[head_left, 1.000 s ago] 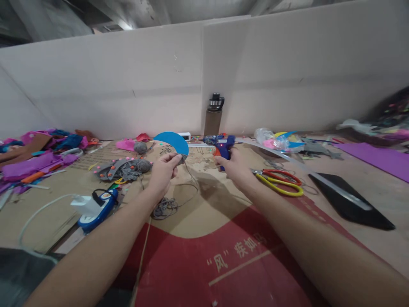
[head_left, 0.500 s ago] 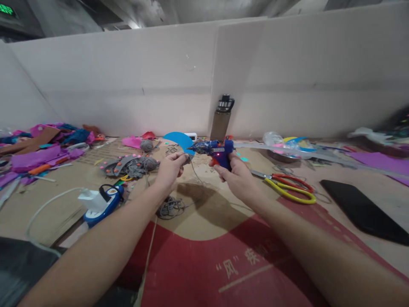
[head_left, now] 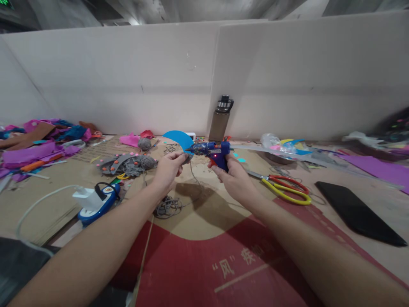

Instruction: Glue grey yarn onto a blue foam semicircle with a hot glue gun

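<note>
My left hand (head_left: 168, 167) pinches the lower edge of a blue foam half-disc (head_left: 177, 139), together with a bit of grey yarn that trails down to a loose tangle of grey yarn (head_left: 166, 207) on the cardboard. My right hand (head_left: 232, 177) is wrapped around the handle of a blue hot glue gun (head_left: 214, 150) whose red light is on. The gun's nozzle points left and touches the half-disc right beside my left fingertips. Both hands are raised above the cardboard-covered table (head_left: 204, 213).
Red-and-yellow scissors (head_left: 283, 187) lie right of my hands, a black flat piece (head_left: 354, 211) further right. A blue-and-white device with white cable (head_left: 96, 200) sits at left, grey felt and yarn balls (head_left: 131, 164) behind it. A bottle (head_left: 221, 119) stands at the wall. Coloured felt scraps (head_left: 35, 149) far left.
My right hand lifted the glue gun off the table and swung its nozzle left until it met the blue half-disc. The left hand kept its pinch.
</note>
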Motion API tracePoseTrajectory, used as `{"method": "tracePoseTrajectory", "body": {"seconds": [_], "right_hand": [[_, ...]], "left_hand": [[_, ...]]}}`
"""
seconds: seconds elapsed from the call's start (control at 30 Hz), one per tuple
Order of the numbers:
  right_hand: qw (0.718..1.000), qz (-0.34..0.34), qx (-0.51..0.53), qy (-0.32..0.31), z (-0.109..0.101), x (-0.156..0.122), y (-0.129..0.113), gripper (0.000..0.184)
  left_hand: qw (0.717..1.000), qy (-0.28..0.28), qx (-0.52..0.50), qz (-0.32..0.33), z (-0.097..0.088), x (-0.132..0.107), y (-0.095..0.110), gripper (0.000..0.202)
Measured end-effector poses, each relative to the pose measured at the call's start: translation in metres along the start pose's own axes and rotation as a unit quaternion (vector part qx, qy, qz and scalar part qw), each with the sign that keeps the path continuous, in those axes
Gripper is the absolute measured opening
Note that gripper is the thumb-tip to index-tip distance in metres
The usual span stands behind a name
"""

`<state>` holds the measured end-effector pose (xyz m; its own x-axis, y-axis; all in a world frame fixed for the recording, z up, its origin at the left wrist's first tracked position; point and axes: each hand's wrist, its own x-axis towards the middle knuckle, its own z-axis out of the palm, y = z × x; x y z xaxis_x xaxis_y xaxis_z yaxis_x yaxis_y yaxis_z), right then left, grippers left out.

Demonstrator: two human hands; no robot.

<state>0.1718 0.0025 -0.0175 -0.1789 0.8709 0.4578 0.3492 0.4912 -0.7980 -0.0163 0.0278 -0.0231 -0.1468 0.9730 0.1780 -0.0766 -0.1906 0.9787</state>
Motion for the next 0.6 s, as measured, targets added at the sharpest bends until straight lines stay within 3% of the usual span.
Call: {"method": "tracePoseTrajectory", "body": {"seconds": [0.43, 0.6], "right_hand": [[1.000, 0.005, -0.024, 0.001, -0.0004, 0.0005, 0.0012, 0.028], [0.998, -0.032, -0.057, 0.017, -0.0011, 0.0014, 0.0046, 0.033]], "left_hand": [[1.000, 0.004, -0.002, 0.010, -0.0008, 0.0007, 0.0022, 0.024], [1.000, 0.016, -0.003, 0.014, -0.0016, 0.0004, 0.0040, 0.026]]}}
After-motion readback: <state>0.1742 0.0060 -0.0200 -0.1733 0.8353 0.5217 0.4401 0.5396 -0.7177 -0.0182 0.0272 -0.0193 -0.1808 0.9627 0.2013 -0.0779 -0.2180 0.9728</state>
